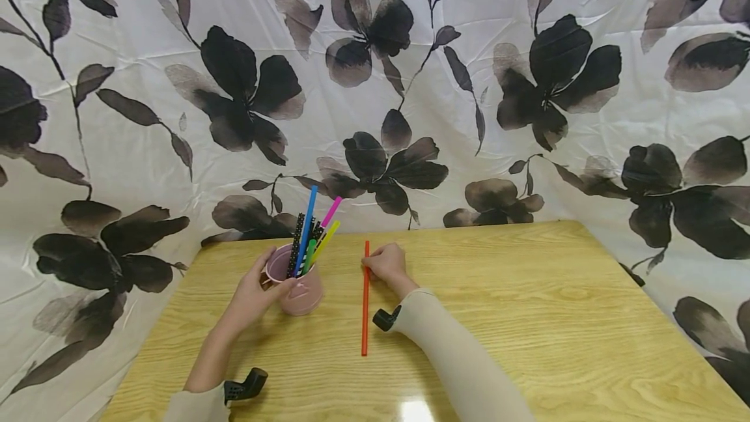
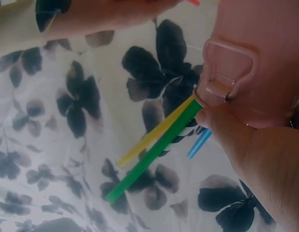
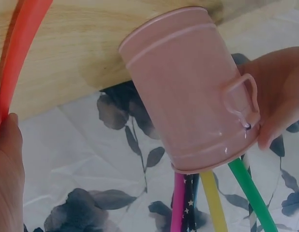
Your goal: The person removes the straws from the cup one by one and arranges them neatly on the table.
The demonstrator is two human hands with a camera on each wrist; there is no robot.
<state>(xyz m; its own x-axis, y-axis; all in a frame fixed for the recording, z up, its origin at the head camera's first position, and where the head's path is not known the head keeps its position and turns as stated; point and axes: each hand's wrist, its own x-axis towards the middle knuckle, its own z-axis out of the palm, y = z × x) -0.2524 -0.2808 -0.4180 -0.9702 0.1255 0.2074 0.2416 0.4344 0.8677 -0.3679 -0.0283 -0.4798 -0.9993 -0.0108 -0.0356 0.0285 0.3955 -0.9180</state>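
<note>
A pink metal cup (image 1: 301,298) with a small looped handle (image 3: 253,99) is at the left of the table, tilted slightly. My left hand (image 1: 252,295) grips it near the rim, thumb on the front side. Several drinking straws stand in the cup, among them a blue straw (image 1: 306,230), a pink straw (image 1: 332,211), a yellow straw (image 1: 325,241), a green straw (image 2: 152,154) and patterned black ones. To the right of the cup, my right hand (image 1: 387,262) pinches a red straw (image 1: 365,318) by its upper part. The straw's lower end points toward me.
The wooden table (image 1: 498,292) extends to the right of both hands. Behind it hangs a white cloth (image 1: 457,168) with dark flowers, also along both sides. A black wrist camera (image 1: 246,384) sits at the left cuff, and another black camera (image 1: 387,319) at the right.
</note>
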